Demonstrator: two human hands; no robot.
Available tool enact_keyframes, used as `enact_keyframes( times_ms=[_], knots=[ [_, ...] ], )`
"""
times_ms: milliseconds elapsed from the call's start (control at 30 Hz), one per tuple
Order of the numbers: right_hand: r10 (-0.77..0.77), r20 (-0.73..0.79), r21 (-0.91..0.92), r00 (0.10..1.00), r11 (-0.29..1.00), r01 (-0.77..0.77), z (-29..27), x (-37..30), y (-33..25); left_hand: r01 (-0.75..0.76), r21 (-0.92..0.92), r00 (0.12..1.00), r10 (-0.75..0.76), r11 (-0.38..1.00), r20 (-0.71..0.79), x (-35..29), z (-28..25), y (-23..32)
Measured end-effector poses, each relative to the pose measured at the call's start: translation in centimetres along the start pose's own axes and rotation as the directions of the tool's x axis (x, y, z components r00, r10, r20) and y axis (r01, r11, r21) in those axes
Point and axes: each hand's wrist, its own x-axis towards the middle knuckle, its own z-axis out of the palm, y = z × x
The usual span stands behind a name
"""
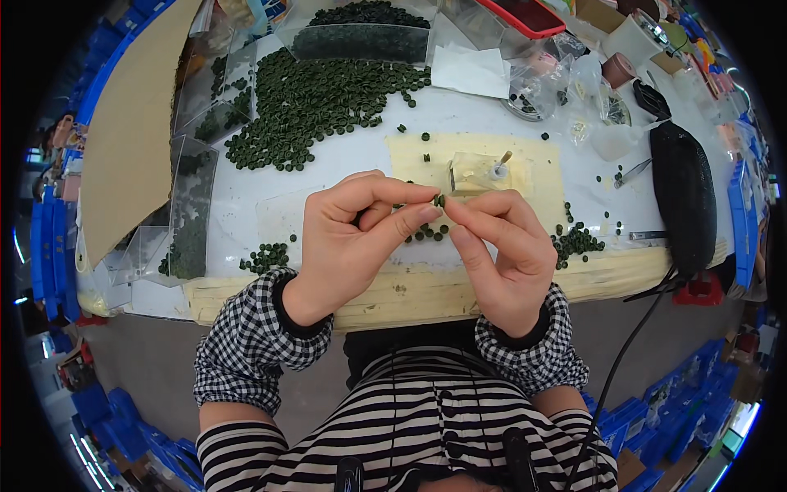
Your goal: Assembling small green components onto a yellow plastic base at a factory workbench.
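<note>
My left hand (pixel 348 234) is closed in a pinch, thumb and index finger meeting at a small dark green round piece (pixel 439 200). From the other side my right hand (pixel 510 254) has its bent fingertips against the same piece, its thumb slightly lower. Whether one or two pieces sit between the fingertips is too small to tell. Behind them, on a pale yellow sheet (pixel 537 154), stands a clear block-shaped container (pixel 466 176) with a white neck and a brown stick in it. More green pieces (pixel 432 233) lie below the fingertips, partly hidden by the hands.
A large heap of green pieces (pixel 320 98) covers the back left, beside clear trays (pixel 361 43) and a cardboard sheet (pixel 135 123). Smaller heaps (pixel 266 258) flank both hands. A black pouch (pixel 684 193), tweezers (pixel 633 173) and plastic bags (pixel 537 78) lie to the right.
</note>
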Motion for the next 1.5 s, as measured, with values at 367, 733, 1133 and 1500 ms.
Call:
enact_keyframes(
  times_ms=[367,733,1133,1500],
  knots=[
    [-0.001,-0.005,-0.008,1.000,1.000,0.001,-0.09,-0.05,0.08,-0.065,0.056,0.996,0.061,0.996,0.066,0.17,-0.22,0.39],
    [0.006,0.039,0.043,0.999,0.999,-0.007,-0.20,-0.05,0.17,-0.244,0.275,0.969,0.243,0.930,0.040,0.11,-0.23,0.42],
    [-0.044,0.046,-0.040,0.998,0.998,0.046,-0.29,-0.08,0.20,-0.174,0.220,0.984,0.160,0.960,0.082,0.25,-0.48,0.48],
    [-0.055,0.047,-0.062,0.997,0.996,0.058,-0.29,-0.05,0.29,-0.181,0.230,0.983,0.166,0.956,0.084,0.24,-0.54,0.40]
  ],
)
